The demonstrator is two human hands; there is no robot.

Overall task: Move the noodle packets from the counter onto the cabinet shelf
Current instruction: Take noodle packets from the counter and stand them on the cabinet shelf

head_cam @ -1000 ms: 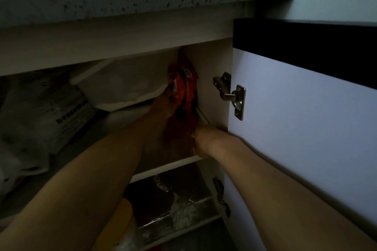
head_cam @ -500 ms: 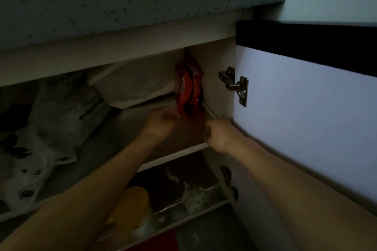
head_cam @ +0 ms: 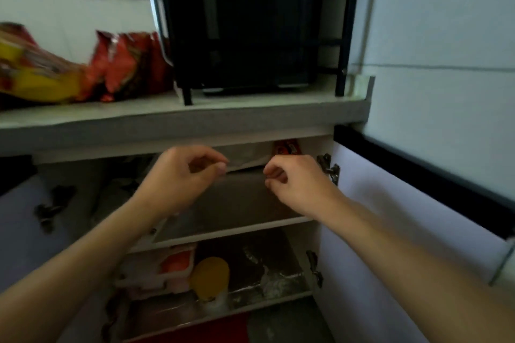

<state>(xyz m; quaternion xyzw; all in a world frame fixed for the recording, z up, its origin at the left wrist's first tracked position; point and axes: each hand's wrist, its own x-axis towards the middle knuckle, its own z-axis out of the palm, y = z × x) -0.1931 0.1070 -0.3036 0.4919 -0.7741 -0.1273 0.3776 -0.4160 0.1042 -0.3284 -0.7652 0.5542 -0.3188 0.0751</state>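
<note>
Worktop [head_cam: 250, 113]: a stack of red noodle packets [head_cam: 126, 64] stands left of the black oven [head_cam: 245, 22], beside a yellow-and-red pack [head_cam: 33, 69] at the frame edge, all yet to be moved. Cabinet shelf [head_cam: 234, 231]: one red packet [head_cam: 287, 147] stands at the back right corner, so I judge the task part done. My left hand [head_cam: 181, 178] and right hand [head_cam: 295, 184]: each grip loosely curled, holding nothing, in front of the open cabinet.

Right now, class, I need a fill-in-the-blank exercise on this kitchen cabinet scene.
1. Both hands, left and right, hold ____.
2. The red noodle packets on the counter lie ____ of the black oven.
3. The cabinet door stands ____.

Missing words: nothing; left; open
</note>
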